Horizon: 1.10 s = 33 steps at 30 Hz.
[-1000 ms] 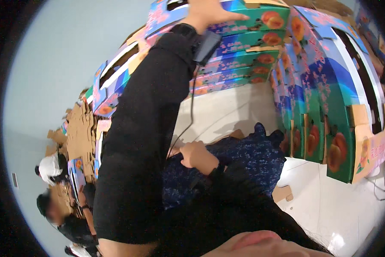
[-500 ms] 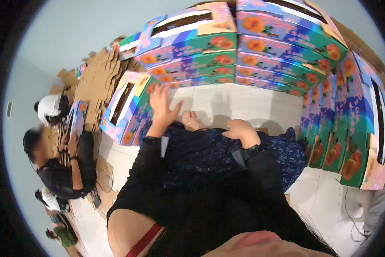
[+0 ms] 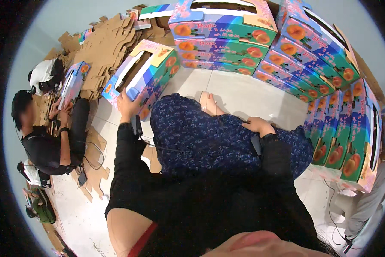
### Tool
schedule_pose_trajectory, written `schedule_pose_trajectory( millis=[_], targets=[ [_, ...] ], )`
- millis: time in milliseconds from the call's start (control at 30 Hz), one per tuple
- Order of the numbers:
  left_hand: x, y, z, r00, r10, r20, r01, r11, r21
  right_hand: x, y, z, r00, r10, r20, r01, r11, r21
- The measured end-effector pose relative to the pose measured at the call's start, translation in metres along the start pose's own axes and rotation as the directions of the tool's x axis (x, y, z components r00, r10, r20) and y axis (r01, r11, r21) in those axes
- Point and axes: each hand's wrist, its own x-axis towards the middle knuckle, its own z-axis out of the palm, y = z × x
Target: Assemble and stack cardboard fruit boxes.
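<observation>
My left hand (image 3: 127, 106) is at the near corner of a peach-printed cardboard carton (image 3: 151, 83) on my left, thumb and fingers closed round its edge. That carton has a cut-out slot along its top and sits on another one. On the dark blue patterned skirt (image 3: 201, 137) over my knees rests my right hand (image 3: 261, 125), its fingers lying on the cloth with nothing seen in them. One foot in a pale sandal (image 3: 210, 104) shows beyond the skirt.
Stacked cartons stand ahead (image 3: 220, 53), front right (image 3: 316, 47) and right (image 3: 344, 145). Flat brown cardboard (image 3: 104, 55) lies back left. A seated person in black (image 3: 47, 145) handles another carton (image 3: 74, 83). A cable (image 3: 94, 150) runs over the floor; a grey-clad leg (image 3: 368, 201) is at right.
My left hand has come down from the air onto the left carton's corner. My right hand has settled on the skirt. The view has turned, shifting everything in the picture.
</observation>
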Motion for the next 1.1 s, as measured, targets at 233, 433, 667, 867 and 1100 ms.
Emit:
schedule_pose_trajectory(
  millis=[233, 433, 667, 867, 1100],
  targets=[
    [0.038, -0.014, 0.014, 0.986, -0.029, 0.162, -0.010, 0.972, 0.235, 0.003, -0.011, 0.002, 0.999, 0.042, 0.008, -0.042, 0.999, -0.009],
    [0.027, 0.003, 0.006, 0.988, 0.014, 0.154, -0.062, 0.948, 0.311, 0.006, -0.016, 0.008, 0.998, 0.064, -0.016, -0.065, 0.997, -0.033],
    [0.011, 0.003, 0.002, 0.989, 0.019, 0.145, -0.061, 0.955, 0.289, 0.012, -0.013, 0.012, 0.997, 0.077, 0.023, -0.076, 0.996, -0.049],
    [-0.011, -0.001, 0.003, 0.995, 0.062, 0.082, -0.084, 0.947, 0.309, 0.009, -0.019, 0.007, 0.996, 0.077, 0.042, -0.076, 0.997, -0.032],
    [-0.019, 0.003, -0.001, 0.996, 0.065, 0.058, -0.079, 0.949, 0.305, 0.005, -0.030, 0.001, 0.994, 0.096, 0.049, -0.093, 0.994, -0.058]
  ],
)
